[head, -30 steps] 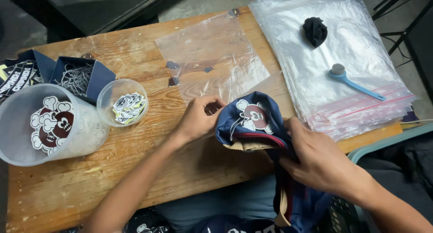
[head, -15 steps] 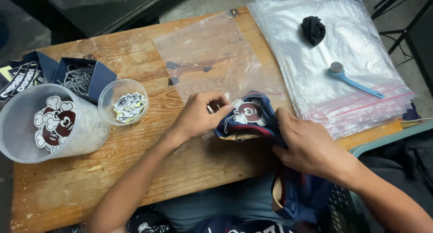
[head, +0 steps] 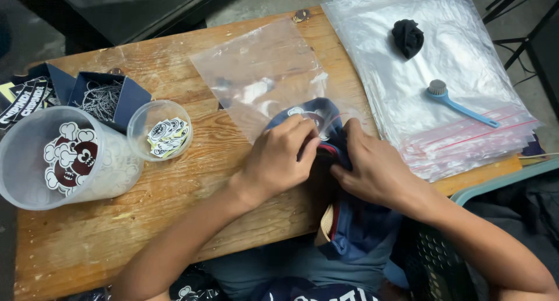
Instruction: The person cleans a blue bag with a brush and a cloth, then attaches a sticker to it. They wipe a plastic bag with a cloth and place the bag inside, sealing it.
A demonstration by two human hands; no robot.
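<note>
1. The garment (head: 326, 161) has gone forward on the table; its front end, which lay short of the clear bag (head: 262, 74) before, now sits at the bag's mouth.
2. Both hands, left (head: 285, 155) and right (head: 372, 167), have closed in over it.
3. Its printed patch, plain earlier, is now mostly covered.

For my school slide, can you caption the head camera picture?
Two hands, left and right, slide a folded navy garment into a clear plastic bag on a wooden table.
</note>
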